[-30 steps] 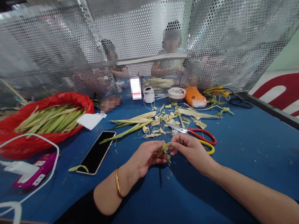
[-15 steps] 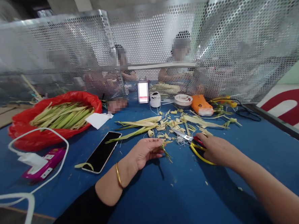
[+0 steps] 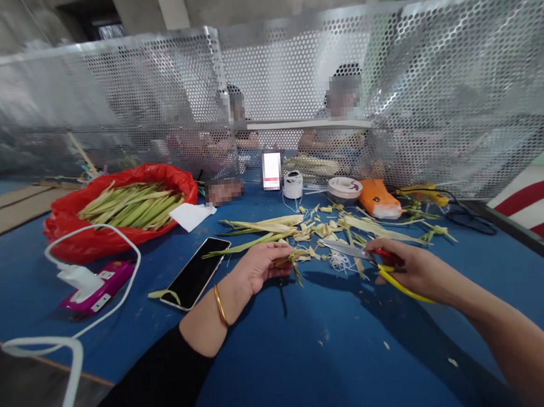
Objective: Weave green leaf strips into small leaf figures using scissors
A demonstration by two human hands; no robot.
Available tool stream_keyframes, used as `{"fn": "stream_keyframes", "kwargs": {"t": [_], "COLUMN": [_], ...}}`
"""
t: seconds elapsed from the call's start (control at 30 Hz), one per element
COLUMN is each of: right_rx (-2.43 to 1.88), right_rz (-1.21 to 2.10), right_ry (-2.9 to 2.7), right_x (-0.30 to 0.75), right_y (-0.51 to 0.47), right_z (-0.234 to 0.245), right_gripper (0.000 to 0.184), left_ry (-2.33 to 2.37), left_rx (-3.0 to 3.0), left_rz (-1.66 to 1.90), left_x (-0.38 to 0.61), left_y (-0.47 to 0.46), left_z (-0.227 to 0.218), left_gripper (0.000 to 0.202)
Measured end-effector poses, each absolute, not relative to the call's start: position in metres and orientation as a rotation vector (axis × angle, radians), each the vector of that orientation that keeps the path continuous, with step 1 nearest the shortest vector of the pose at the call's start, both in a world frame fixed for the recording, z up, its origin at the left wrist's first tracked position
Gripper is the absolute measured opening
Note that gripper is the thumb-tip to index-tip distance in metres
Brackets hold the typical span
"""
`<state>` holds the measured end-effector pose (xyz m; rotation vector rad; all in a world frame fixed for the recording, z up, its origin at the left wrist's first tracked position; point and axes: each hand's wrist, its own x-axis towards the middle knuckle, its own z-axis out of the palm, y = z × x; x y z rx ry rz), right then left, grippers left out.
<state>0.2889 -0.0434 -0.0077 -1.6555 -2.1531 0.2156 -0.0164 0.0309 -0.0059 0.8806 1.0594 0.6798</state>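
Observation:
My left hand (image 3: 264,268) is closed on a small knotted piece of pale husk (image 3: 296,264), pinched between thumb and fingers, with green ends hanging below. My right hand (image 3: 416,265) grips a pair of scissors (image 3: 346,249) by its red and yellow handles. The blades point left, toward the held piece, without touching it. Just under the blades sits a small tangle of white string (image 3: 339,262). Behind both hands, cut husk scraps (image 3: 324,230) and long husk strips (image 3: 264,225) are spread over the blue table (image 3: 319,372).
To the left are a red bag (image 3: 90,240) full of husk strips, a purple power strip (image 3: 102,290) with white cable, and a phone (image 3: 197,272). A string spool (image 3: 293,185), tape roll (image 3: 345,188) and orange packet (image 3: 378,198) stand near the perforated metal screen (image 3: 282,61); people sit beyond.
The camera view has swung left, shifting the scene rightward. The scissors have moved right, away from my left hand, and lie more level. Both hands keep their hold.

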Motion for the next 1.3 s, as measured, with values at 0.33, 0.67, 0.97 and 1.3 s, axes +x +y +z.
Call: {"fn": "stream_keyframes", "kwargs": {"t": [0.33,0.67,0.97,1.3], "right_rx": [-1.525,-1.545,-1.555,-1.54], "right_rz": [0.17,0.084,0.121,0.168], "right_ry": [-2.337,-2.404,-2.409,-2.402], "right_x": [0.269,0.266,0.267,0.264], "right_y": [-0.051,-0.051,-0.051,-0.052], "right_z": [-0.001,-0.004,-0.006,0.001], "right_gripper": [0.039,0.042,0.043,0.04], "left_ry": [1.143,1.09,1.122,1.146], "left_rx": [1.03,1.073,1.048,1.052], "left_rz": [0.711,0.688,0.685,0.688], "left_x": [-0.013,-0.014,-0.011,-0.011], "left_y": [0.028,0.028,0.027,0.026], "left_z": [-0.002,-0.007,-0.006,-0.004], "left_gripper": [0.009,0.012,0.009,0.008]}}
